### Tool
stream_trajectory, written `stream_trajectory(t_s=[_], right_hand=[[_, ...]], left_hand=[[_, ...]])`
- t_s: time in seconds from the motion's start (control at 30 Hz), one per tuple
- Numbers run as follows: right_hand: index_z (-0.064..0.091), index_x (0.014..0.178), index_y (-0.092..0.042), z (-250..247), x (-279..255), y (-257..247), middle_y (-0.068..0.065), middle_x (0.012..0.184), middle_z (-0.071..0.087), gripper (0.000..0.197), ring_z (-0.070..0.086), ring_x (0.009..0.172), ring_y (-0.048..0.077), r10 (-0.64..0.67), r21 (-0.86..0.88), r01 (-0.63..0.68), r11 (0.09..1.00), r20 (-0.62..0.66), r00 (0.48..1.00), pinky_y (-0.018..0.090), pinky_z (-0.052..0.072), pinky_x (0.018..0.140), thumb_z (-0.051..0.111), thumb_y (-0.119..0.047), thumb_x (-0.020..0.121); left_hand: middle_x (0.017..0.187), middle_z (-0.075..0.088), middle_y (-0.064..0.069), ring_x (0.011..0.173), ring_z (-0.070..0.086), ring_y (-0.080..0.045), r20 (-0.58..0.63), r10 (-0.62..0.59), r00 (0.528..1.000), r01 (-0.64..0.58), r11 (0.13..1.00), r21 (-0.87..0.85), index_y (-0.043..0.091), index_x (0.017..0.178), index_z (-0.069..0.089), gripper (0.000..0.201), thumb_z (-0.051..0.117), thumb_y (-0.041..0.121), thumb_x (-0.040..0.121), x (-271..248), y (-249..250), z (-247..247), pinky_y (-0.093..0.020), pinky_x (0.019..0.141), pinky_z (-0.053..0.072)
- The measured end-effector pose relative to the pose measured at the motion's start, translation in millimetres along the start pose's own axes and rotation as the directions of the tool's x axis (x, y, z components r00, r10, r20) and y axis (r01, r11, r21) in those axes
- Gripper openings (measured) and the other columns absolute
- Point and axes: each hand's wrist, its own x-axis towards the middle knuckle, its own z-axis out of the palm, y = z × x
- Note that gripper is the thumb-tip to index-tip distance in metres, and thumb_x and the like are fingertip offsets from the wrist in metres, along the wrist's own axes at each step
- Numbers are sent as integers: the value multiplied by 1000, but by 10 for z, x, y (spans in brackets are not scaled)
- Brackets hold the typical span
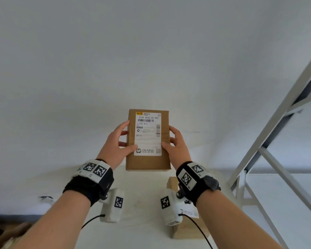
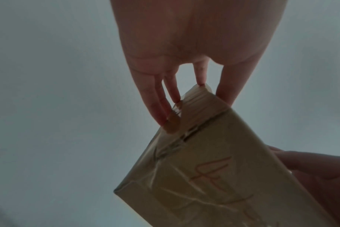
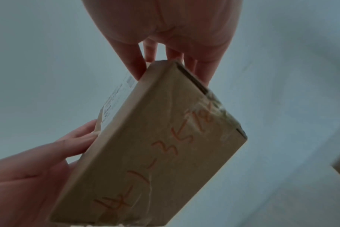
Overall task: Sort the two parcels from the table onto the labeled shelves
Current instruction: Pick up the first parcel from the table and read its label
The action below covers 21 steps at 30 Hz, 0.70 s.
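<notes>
Label-reading looks like the step in hand: the cardboard parcel (image 1: 148, 139) is held up at centre frame, its shipping label (image 1: 147, 133) facing the camera. The left hand (image 1: 118, 143) pinches the parcel's left edge, thumb on the front; the right hand (image 1: 176, 143) pinches its right edge likewise. A second parcel (image 1: 172, 183) lies on the bench (image 1: 142, 230), lower centre. Next, probably, carrying it to the shelf frame (image 1: 276, 132) at right, matching the label.
</notes>
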Motion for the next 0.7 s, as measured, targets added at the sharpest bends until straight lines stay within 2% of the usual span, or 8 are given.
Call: stream_trajectory(t_s=[0.07, 0.17, 0.27, 0.33, 0.43, 0.53, 0.7], right_hand=[[41, 129, -39, -68, -41, -257, 2, 117, 62, 51, 62, 96, 11, -55, 10, 56, 998, -13, 998, 25, 53, 72, 49, -9, 89], [40, 130, -41, -160, -125, -628, 2, 119, 61, 51, 62, 101, 13, -156, -6, 156, 988, -26, 987, 36, 55, 84, 48, -11, 89], [39, 130, -41, -270, -231, -957, 1, 119, 61, 51, 61, 97, 9, -265, -25, 265, 964, -35, 963, 31, 54, 81, 48, -11, 89], [39, 129, -41, -345, -314, -1143, 0, 118, 62, 52, 62, 98, 13, -326, -28, 325, 945, -47, 944, 31, 55, 81, 48, -11, 89], [38, 129, -43, -435, -455, -1376, -1, 117, 62, 52, 64, 96, 14, -399, -12, 399, 917, -55, 915, 35, 57, 82, 49, -12, 90], [39, 129, -43, -516, -587, -1536, -2, 115, 63, 52, 65, 91, 12, -458, 8, 460, 888, -63, 887, 35, 57, 81, 49, -10, 90], [39, 130, -42, -611, -794, -1640, -2, 116, 63, 52, 65, 93, 14, -495, 11, 496, 868, -63, 867, 36, 57, 81, 48, -9, 90]], left_hand=[[133, 46, -2, 96, 59, -15, -27, 55, 998, -55, 998, 6, 41, 136, 30, 73, 68, 16, 80, 2, 262, -98, -39, 82, 54], [134, 46, -1, 96, 58, -15, -73, 135, 988, -134, 991, 17, 41, 137, 29, 73, 68, 17, 80, -20, 610, -234, -34, 79, 52], [133, 47, 2, 96, 58, -11, -117, 217, 969, -215, 976, 25, 41, 136, 29, 72, 67, 17, 81, -80, 920, -347, -23, 73, 47], [132, 47, 4, 96, 58, -9, -146, 272, 951, -270, 962, 33, 42, 136, 29, 71, 67, 18, 81, -141, 1117, -419, -19, 71, 45], [130, 46, 7, 96, 57, -6, -183, 344, 921, -340, 939, 57, 41, 136, 28, 72, 68, 19, 80, -257, 1375, -513, -16, 70, 44], [128, 47, 9, 94, 57, -3, -213, 393, 894, -387, 919, 73, 41, 137, 28, 73, 68, 19, 80, -381, 1569, -567, -16, 70, 43], [125, 47, 10, 92, 57, -2, -231, 440, 868, -434, 897, 78, 41, 137, 29, 73, 68, 18, 80, -578, 1727, -570, -15, 69, 42]])
